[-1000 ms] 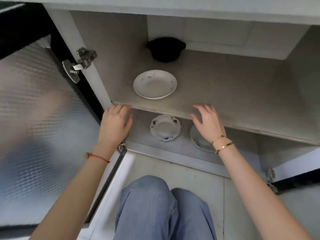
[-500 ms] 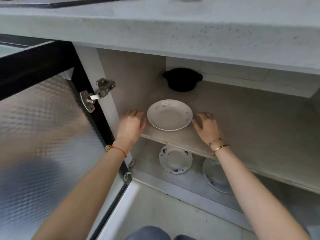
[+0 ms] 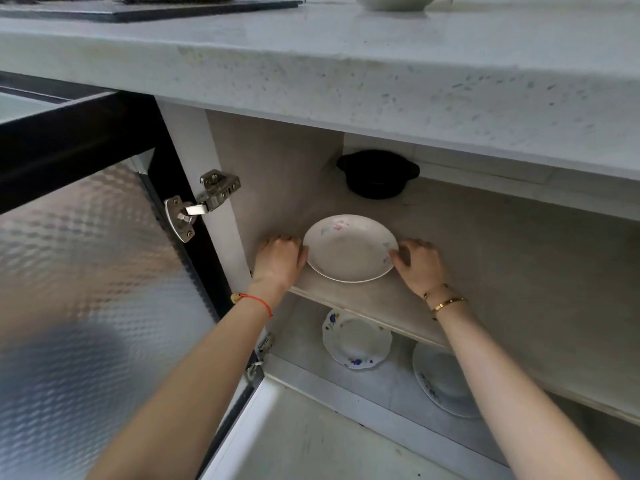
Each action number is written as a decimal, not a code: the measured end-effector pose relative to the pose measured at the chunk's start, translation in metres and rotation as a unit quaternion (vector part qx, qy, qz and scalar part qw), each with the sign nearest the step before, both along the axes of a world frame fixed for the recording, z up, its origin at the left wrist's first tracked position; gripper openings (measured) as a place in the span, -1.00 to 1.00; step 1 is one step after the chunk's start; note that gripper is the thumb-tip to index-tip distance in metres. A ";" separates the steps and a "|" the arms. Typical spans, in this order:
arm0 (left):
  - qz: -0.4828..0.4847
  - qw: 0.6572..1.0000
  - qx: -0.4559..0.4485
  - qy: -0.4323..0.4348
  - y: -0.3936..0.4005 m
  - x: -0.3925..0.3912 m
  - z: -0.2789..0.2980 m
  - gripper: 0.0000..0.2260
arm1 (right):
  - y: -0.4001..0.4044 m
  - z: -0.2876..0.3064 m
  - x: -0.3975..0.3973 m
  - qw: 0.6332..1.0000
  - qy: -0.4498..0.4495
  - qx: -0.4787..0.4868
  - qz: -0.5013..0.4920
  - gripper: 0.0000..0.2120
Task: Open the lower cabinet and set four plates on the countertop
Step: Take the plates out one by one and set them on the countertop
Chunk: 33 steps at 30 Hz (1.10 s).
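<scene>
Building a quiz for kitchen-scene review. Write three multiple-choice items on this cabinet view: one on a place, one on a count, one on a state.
1. Where does the black pot stand?
A. at the back of the upper shelf
B. on the cabinet floor
C. on the countertop

2. How many plates lie on the cabinet floor below the shelf?
A. none
B. two
C. four

3. What state is the cabinet door in?
A. shut
B. swung open
C. taken off its hinges

Answers:
1 A: the pot sits behind the white plate, against the back wall.
2 B: a blue-flowered plate and a second plate, partly hidden by the right arm, lie there.
3 B: the door stands out to the left on its hinge, while the left hand and the right hand flank the white plate.
</scene>
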State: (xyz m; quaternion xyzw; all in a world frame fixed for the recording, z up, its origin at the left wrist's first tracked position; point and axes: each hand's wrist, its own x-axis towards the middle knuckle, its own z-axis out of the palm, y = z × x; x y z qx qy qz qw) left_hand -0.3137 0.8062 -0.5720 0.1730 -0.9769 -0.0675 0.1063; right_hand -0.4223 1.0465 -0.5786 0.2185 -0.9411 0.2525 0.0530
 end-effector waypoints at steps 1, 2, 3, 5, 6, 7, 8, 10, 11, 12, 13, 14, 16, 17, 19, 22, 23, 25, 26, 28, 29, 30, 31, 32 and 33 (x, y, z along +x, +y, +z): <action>-0.004 1.000 0.008 -0.002 0.001 0.000 0.000 -0.65 | 0.000 -0.001 0.000 1.000 -0.010 -0.008 0.000 -0.74; -0.004 1.000 0.019 -0.003 0.003 0.000 0.001 -0.66 | 0.000 -0.001 0.001 1.000 -0.017 -0.021 0.000 -0.75; -0.005 0.999 0.031 -0.004 0.003 0.001 0.001 -0.66 | 0.000 -0.001 0.003 0.999 -0.019 -0.034 -0.002 -0.77; -0.006 0.999 0.053 0.001 0.006 0.004 0.003 -0.67 | 0.001 -0.001 0.008 0.999 -0.016 -0.050 -0.009 -0.78; -0.007 0.998 0.065 0.005 0.007 0.007 0.003 -0.68 | 0.002 -0.001 0.011 0.998 -0.015 -0.058 -0.013 -0.79; -0.008 0.997 0.080 0.010 0.009 0.011 0.002 -0.68 | 0.003 -0.001 0.015 0.998 -0.015 -0.067 -0.016 -0.80; -0.008 0.995 0.099 0.015 0.011 0.015 0.001 -0.69 | 0.004 0.000 0.019 0.997 -0.018 -0.075 -0.019 -0.80; -0.006 0.989 0.146 0.033 0.018 0.028 -0.001 -0.71 | 0.008 -0.001 0.029 0.996 -0.029 -0.082 -0.022 -0.81; -0.005 0.984 0.171 0.049 0.022 0.034 -0.002 -0.73 | 0.011 -0.001 0.035 0.996 -0.032 -0.085 -0.024 -0.82; -0.005 0.979 0.190 0.068 0.025 0.041 -0.002 -0.76 | 0.014 -0.001 0.042 0.995 -0.034 -0.092 -0.026 -0.82; -0.005 0.975 0.203 0.085 0.028 0.047 -0.002 -0.78 | 0.017 0.000 0.049 0.994 -0.035 -0.101 -0.028 -0.83; -0.005 0.973 0.211 0.099 0.032 0.054 -0.002 -0.80 | 0.021 0.000 0.056 0.993 -0.035 -0.107 -0.029 -0.83; -0.009 0.971 0.214 0.108 0.039 0.066 -0.002 -0.81 | 0.027 -0.001 0.070 0.992 -0.026 -0.117 -0.034 -0.84; -0.010 0.971 0.212 0.110 0.043 0.073 -0.002 -0.81 | 0.030 -0.002 0.077 0.991 -0.020 -0.123 -0.039 -0.85; -0.014 0.970 0.208 0.122 0.052 0.088 -0.001 -0.81 | 0.038 -0.004 0.092 0.989 -0.010 -0.142 -0.049 -0.88; -0.020 0.965 0.203 0.165 0.067 0.112 0.003 -0.84 | 0.051 -0.005 0.112 0.984 0.011 -0.171 -0.054 -0.94; -0.020 0.962 0.205 0.181 0.073 0.120 0.004 -0.85 | 0.056 -0.006 0.120 0.982 0.013 -0.182 -0.052 -0.94; -0.021 0.955 0.212 0.204 0.079 0.131 0.004 -0.87 | 0.064 -0.008 0.132 0.978 0.015 -0.205 -0.047 -0.89; -0.021 0.954 0.214 0.210 0.084 0.138 0.004 -0.88 | 0.069 -0.010 0.139 0.975 0.014 -0.215 -0.045 -0.88; -0.022 0.952 0.218 0.215 0.092 0.149 0.002 -0.89 | 0.080 -0.013 0.153 0.972 0.009 -0.232 -0.041 -0.86; -0.023 0.951 0.221 0.217 0.095 0.154 0.000 -0.89 | 0.084 -0.015 0.160 0.971 0.006 -0.236 -0.042 -0.87; -0.024 0.949 0.225 0.217 0.099 0.160 -0.001 -0.89 | 0.089 -0.017 0.166 0.970 0.004 -0.239 -0.045 -0.87; -0.025 0.948 0.230 0.218 0.102 0.164 -0.003 -0.88 | 0.092 -0.019 0.171 0.969 0.004 -0.241 -0.046 -0.88; -0.026 0.947 0.235 0.218 0.105 0.169 -0.005 -0.88 | 0.095 -0.021 0.177 0.969 0.005 -0.243 -0.047 -0.88; -0.027 0.946 0.239 0.219 0.108 0.173 -0.007 -0.88 | 0.098 -0.022 0.181 0.969 0.007 -0.242 -0.049 -0.88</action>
